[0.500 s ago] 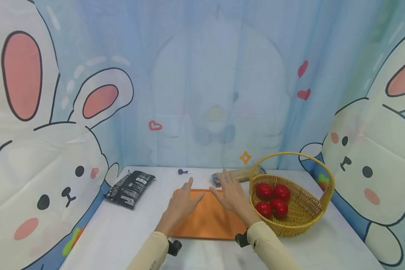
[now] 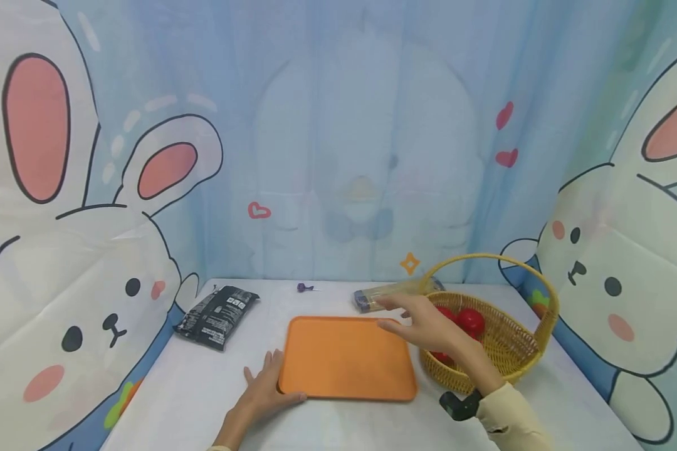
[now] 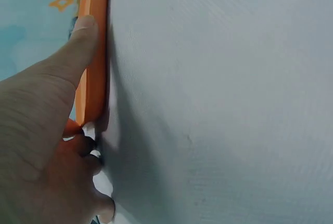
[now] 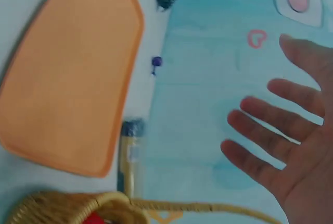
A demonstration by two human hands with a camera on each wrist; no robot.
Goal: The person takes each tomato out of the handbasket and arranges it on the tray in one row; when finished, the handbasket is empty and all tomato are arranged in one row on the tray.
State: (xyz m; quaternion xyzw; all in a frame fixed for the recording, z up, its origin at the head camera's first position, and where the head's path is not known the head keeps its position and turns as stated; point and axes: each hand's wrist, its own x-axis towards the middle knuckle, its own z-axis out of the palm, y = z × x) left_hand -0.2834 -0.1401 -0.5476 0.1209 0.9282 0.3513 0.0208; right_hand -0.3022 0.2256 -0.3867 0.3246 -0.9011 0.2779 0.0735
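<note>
An orange tray (image 2: 346,357) lies flat on the white table. My left hand (image 2: 262,391) is at its near left corner. In the left wrist view the extended thumb (image 3: 83,36) rests along the tray's near rim, and the other fingers are by the corner. My right hand (image 2: 431,326) is raised, fingers spread and holding nothing, between the tray and a yellow wicker basket (image 2: 513,366). It partly covers the shiny red balls (image 2: 471,322) inside the basket. The right wrist view shows its palm and separated fingers.
A black printed packet (image 2: 220,316) lies at the back left. A small purple lollipop (image 2: 303,287) is near the table's back edge. Behind the tray lies a long clear-wrapped package (image 2: 383,295). The basket's tall handle (image 2: 550,307) arches up at the right. A patterned curtain (image 2: 338,156) hangs behind.
My left hand has come back and left from over the tray to its near left corner. The right hand has swung right, in front of the basket, uncovering the tray.
</note>
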